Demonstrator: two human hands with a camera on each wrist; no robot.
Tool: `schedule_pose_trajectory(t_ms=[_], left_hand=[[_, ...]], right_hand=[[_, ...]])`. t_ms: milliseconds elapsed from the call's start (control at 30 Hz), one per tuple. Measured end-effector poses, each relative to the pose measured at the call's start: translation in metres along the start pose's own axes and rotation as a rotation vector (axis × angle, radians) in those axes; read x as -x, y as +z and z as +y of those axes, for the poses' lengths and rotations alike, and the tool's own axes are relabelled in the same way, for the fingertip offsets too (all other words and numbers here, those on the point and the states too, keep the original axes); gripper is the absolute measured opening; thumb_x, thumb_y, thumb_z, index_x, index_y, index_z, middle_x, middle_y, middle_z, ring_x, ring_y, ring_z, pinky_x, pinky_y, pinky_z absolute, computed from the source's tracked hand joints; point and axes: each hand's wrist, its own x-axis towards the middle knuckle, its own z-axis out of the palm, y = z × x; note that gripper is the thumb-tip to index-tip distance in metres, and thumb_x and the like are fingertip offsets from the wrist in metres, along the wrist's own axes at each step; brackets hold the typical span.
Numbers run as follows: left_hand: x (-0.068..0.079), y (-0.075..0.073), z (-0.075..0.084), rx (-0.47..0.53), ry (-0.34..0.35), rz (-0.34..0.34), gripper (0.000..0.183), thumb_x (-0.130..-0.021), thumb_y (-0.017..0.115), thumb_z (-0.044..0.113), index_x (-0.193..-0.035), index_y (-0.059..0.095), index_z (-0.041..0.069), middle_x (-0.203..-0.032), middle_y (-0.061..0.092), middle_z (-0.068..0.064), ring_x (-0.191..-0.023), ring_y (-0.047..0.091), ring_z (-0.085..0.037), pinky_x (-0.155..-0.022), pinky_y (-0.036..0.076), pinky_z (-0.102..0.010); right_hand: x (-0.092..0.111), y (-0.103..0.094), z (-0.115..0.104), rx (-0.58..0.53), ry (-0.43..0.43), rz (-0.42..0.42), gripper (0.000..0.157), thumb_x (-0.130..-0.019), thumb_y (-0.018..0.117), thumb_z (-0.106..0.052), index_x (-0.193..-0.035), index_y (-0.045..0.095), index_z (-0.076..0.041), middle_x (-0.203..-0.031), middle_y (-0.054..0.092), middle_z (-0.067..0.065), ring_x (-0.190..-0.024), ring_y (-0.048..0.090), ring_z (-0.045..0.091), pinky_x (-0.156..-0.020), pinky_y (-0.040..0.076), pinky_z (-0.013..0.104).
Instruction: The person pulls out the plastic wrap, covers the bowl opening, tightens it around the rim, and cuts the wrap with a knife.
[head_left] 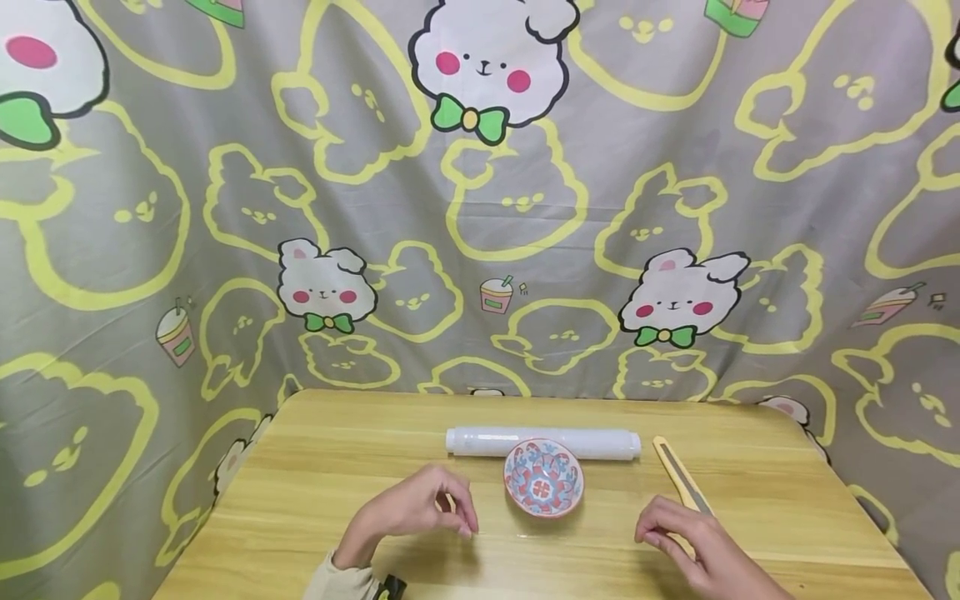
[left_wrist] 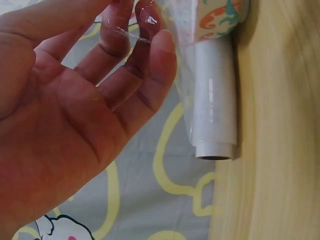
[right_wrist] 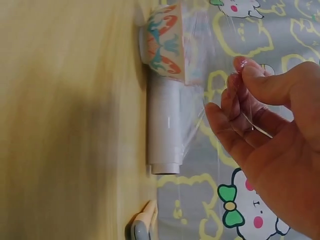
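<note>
A roll of clear plastic wrap lies sideways on the table, behind a small bowl with a red and blue pattern. From the roll a thin transparent sheet of wrap comes off and passes over the bowl's mouth toward both hands. My left hand, left of the bowl, pinches one edge of this sheet between thumb and fingers. On the bowl's right, my right hand pinches the sheet's other side. In the right wrist view, creased film shows between those fingers.
A yellow utility knife lies at the right, just beyond my right hand. The wood-grain table ends at a grey patterned curtain at the back and sides.
</note>
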Motion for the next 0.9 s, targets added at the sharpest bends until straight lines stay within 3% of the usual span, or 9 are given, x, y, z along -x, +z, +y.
schedule_pose_trajectory(t_ms=[167, 467, 767, 900], left_hand=[[-0.003, 0.005, -0.007, 0.022, -0.053, -0.038, 0.008, -0.081, 0.082, -0.002, -0.085, 0.081, 0.005, -0.081, 0.071, 0.005, -0.079, 0.061, 0.002, -0.071, 0.061, -0.025], [-0.005, 0.018, -0.014, -0.008, -0.111, -0.049, 0.01, -0.077, 0.083, -0.006, -0.079, 0.079, 0.003, -0.076, 0.068, 0.009, -0.07, 0.061, 0.002, -0.066, 0.059, -0.021], [-0.012, 0.026, -0.018, -0.137, -0.21, 0.002, 0.014, -0.073, 0.086, -0.005, -0.075, 0.079, 0.007, -0.073, 0.069, 0.011, -0.064, 0.058, 0.004, -0.063, 0.056, -0.016], [-0.014, 0.029, -0.018, -0.244, -0.188, 0.039, 0.015, -0.074, 0.086, -0.006, -0.073, 0.079, 0.007, -0.072, 0.07, 0.008, -0.063, 0.056, 0.006, -0.062, 0.053, -0.013]], right_hand=[[0.005, 0.005, 0.006, 0.007, -0.017, -0.014, 0.05, -0.078, 0.073, 0.019, -0.102, 0.066, -0.024, -0.096, 0.063, -0.009, -0.083, 0.06, 0.003, -0.068, 0.048, 0.013], [0.01, 0.006, 0.006, -0.014, 0.171, -0.192, 0.024, -0.093, 0.071, -0.001, -0.096, 0.07, -0.025, -0.099, 0.059, -0.016, -0.085, 0.056, -0.003, -0.065, 0.053, 0.018], [0.01, 0.014, 0.016, 0.017, 0.178, -0.228, 0.023, -0.091, 0.073, -0.001, -0.092, 0.072, -0.024, -0.096, 0.06, -0.014, -0.084, 0.057, -0.003, -0.062, 0.052, 0.018], [0.01, 0.019, 0.02, 0.06, 0.174, -0.198, 0.025, -0.088, 0.075, 0.004, -0.09, 0.074, -0.021, -0.093, 0.061, -0.013, -0.082, 0.058, -0.003, -0.061, 0.053, 0.017]])
